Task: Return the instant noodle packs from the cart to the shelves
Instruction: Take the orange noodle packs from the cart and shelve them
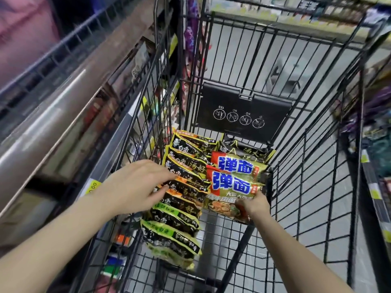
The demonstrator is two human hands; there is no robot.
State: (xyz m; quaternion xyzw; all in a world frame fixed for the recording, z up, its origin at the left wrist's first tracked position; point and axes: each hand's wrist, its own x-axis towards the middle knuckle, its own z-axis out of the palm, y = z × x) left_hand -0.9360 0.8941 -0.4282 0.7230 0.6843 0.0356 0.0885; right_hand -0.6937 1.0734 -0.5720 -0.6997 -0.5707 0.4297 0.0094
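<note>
On the left, the shelves (69,98) run along the cart (313,157). Best to lift packs squarely, not drag them across the wire. The left hand (139,187) reaches in with fingers spread and relaxed, fingertips resting on the row of black packs (182,199) overlapping in the basket. Right of it, the right hand (255,205) pinches the near edge of the front one of 2 red-and-green packs (232,187), forearm angled down.

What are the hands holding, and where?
The right hand grips the near bottom edge of a green noodle pack. The left hand only hovers over the black packs.
</note>
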